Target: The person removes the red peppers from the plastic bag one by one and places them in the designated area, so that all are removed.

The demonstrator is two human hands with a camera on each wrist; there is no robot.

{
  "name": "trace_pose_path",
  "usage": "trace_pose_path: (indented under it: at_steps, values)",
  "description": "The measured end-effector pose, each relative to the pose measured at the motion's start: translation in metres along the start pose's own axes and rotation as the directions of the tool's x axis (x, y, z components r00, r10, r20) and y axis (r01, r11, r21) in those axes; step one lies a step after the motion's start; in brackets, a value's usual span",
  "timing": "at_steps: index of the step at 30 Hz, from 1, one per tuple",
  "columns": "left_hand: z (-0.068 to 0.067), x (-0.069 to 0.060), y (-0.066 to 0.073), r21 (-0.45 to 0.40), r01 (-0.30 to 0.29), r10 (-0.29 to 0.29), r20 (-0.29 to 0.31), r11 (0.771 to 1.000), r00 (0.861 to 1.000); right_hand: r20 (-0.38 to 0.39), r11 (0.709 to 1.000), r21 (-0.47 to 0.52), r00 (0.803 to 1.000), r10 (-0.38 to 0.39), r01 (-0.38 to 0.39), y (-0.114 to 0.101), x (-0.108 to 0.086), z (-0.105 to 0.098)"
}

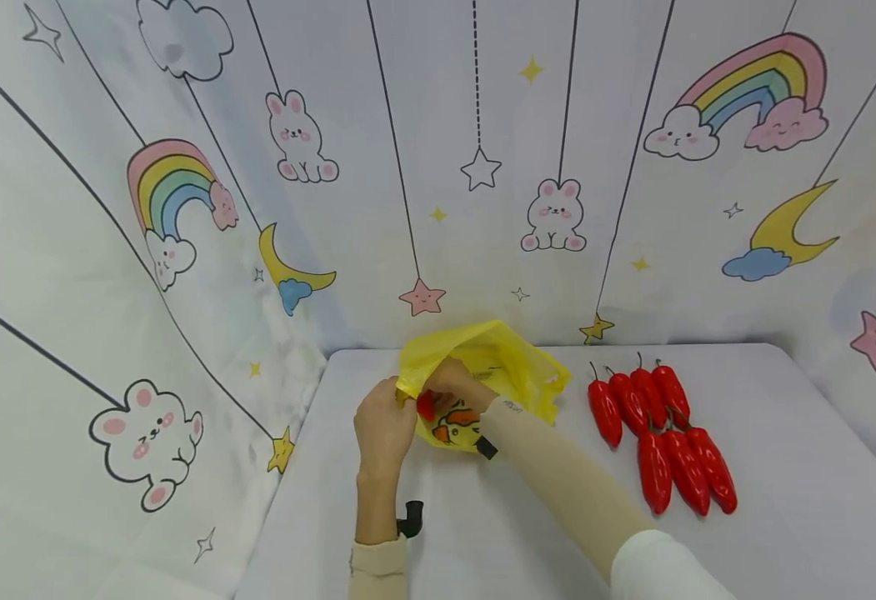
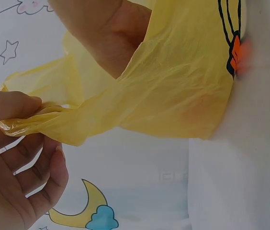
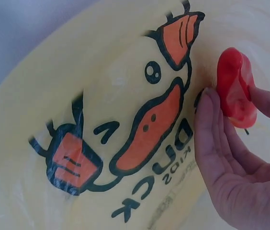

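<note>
A yellow plastic bag [image 1: 438, 343] printed with a duck face stands with its mouth spread toward me. My left hand [image 1: 387, 427] pinches the bag's rim between thumb and fingers, and the left wrist view shows the film [image 2: 101, 112] bunched there. My right hand [image 1: 458, 380] reaches inside the bag. In the right wrist view its thumb and fingers hold a shiny red chili pepper [image 3: 235, 86] beside the duck print [image 3: 149, 124]. From the head, only a bit of that pepper shows between the hand and the rim.
Several red chili peppers [image 1: 655, 471] with dark stems lie in two rows on the right of the white table [image 1: 775, 433]. A patterned cloth backdrop [image 1: 377, 167] rises behind the table and along its left side.
</note>
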State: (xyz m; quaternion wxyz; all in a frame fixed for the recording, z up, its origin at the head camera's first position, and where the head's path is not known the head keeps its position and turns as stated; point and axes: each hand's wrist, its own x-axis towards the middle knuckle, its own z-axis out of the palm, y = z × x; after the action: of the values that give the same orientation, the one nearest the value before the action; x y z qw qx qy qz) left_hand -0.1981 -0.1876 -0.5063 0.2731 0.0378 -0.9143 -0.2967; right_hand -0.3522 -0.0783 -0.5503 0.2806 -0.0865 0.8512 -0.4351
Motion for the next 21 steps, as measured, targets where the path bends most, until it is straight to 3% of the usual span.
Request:
trace_pose_path:
  at_steps: [8, 15, 21]
  values:
    - [0.002, -0.001, 0.002, -0.003, 0.021, -0.021, 0.023, 1.0, 1.0, -0.111, 0.996, 0.082, 0.993, 0.035, -0.026, 0.014, -0.003, -0.007]
    - [0.001, -0.001, 0.004, -0.007, -0.016, 0.016, 0.007, 1.0, 1.0, -0.115, 0.99, 0.139, 0.993, -0.001, 0.017, 0.021, -0.005, -0.016]
    - [0.001, 0.0, 0.002, -0.001, -0.03, 0.03, -0.005, 1.0, 1.0, -0.13, 0.985, 0.171, 0.99, 0.056, -0.033, 0.021, -0.013, -0.025]
